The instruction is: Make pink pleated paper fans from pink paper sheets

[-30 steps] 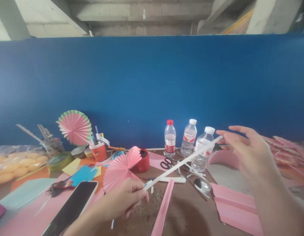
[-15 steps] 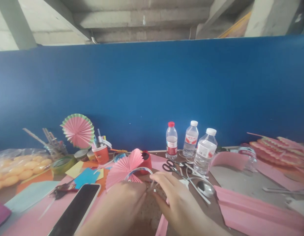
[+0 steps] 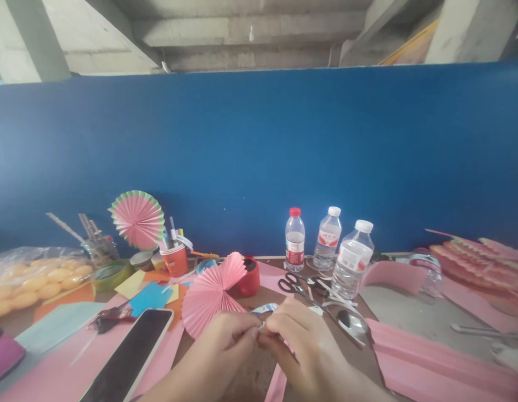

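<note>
My left hand (image 3: 229,338) and my right hand (image 3: 298,338) meet above the brown table with thumbs and fingers pinched together. Between the fingertips shows a small whitish piece (image 3: 262,326), too small to name. Just behind them lies a blue-and-white curved item (image 3: 265,308), partly hidden by the hands; it may be a tape ring. A pleated pink paper fan (image 3: 212,293) rests partly opened to the left, close to my left hand. Under my right hand runs a narrow pink paper strip (image 3: 278,382).
Behind the hands are a red tape dispenser (image 3: 248,278), black-handled scissors (image 3: 290,283) and several bottles (image 3: 351,259). To the left lie a phone (image 3: 129,357), coloured paper and an orange cup of pens (image 3: 175,261). Folded pink paper (image 3: 435,357) lies right. A blue panel (image 3: 259,156) stands behind.
The blue-and-white curved item, raised between my hands before, now lies lower behind them. My hands have come together, fingertips meeting. The view has shifted slightly.
</note>
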`<state>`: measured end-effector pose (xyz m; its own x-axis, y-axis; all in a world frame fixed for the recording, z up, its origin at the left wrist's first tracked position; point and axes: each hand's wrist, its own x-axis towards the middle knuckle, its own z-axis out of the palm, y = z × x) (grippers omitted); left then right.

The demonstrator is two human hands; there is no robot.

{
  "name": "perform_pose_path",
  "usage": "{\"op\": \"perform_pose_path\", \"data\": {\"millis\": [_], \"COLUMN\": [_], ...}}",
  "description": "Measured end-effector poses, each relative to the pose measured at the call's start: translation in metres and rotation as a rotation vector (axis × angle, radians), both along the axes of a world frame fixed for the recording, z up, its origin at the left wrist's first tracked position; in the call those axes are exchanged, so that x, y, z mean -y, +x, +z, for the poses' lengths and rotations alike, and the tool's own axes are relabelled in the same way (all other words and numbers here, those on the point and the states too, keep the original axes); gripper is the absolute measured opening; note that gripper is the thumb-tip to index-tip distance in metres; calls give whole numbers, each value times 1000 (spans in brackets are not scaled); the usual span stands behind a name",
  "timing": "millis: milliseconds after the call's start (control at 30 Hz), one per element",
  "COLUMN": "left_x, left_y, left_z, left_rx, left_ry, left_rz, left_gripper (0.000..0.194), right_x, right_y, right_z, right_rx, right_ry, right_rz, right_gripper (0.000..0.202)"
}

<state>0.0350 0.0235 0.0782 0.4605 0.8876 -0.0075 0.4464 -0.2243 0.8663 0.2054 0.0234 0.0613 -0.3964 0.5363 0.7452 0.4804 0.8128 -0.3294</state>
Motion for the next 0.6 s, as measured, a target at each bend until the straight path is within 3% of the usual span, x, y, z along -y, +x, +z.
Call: {"op": "perform_pose_path", "data": {"millis": [133, 267, 433, 500, 600], "left_x": [6, 11, -6, -14, -20], "left_y": [2, 1, -16, -17, -7], "left_z": [0, 1, 2, 0, -17], "left_rx": [43, -39, 125, 64, -145], "left_ry": [-13, 43, 76, 114, 127], "left_rz": [-59, -62, 170, 166, 7], "left_gripper": [37, 38, 36, 35, 31], "right_x": [3, 4, 3, 2, 0], "right_y": [10, 20, 47, 60, 78], "right_z": [18, 22, 31, 39, 51], "right_rx": [16, 2, -240, -415, -530], "right_ry": [-170, -326, -354, -347, -310], "right_rz": [150, 234, 482, 452, 220], "right_gripper": [13, 12, 23, 18, 4]}}
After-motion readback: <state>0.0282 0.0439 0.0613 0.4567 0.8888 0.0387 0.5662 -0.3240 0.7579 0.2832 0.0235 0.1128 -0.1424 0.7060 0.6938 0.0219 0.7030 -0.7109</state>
